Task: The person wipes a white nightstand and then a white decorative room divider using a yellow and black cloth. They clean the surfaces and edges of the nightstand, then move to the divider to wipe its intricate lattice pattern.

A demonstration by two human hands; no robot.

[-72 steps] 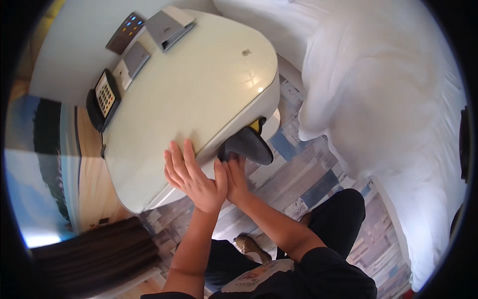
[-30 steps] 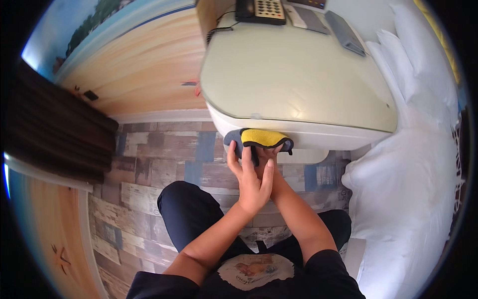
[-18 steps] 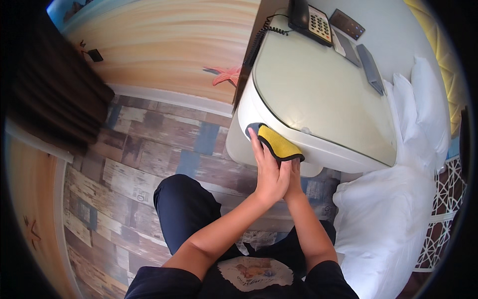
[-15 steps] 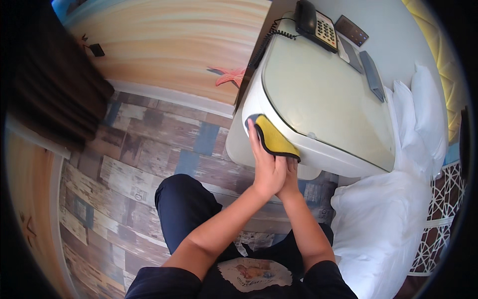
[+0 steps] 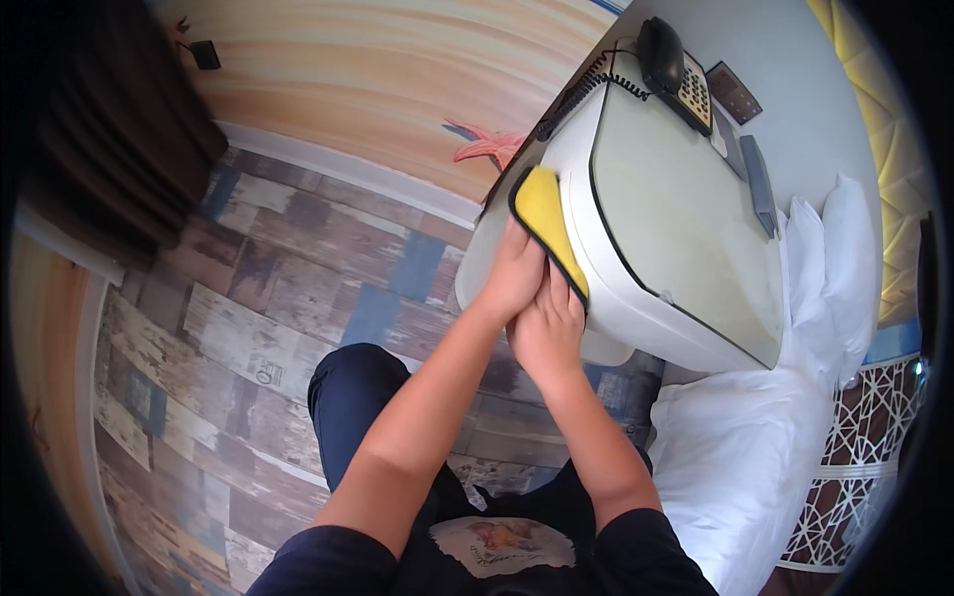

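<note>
From above, I see both hands pressed to a yellow cloth [image 5: 550, 221] with a dark edge, spread flat against the rounded side of a white bedside table [image 5: 686, 214]. My left hand [image 5: 515, 280] lies flat on the cloth, fingers together; my right hand [image 5: 547, 333] sits just beside it, fingertips on the cloth's lower edge. A black telephone [image 5: 676, 66] rests on the tabletop.

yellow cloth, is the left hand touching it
Touching. The head view shows the left hand pressed flat on the yellow cloth against the white bedside table; no gap shows.
</note>
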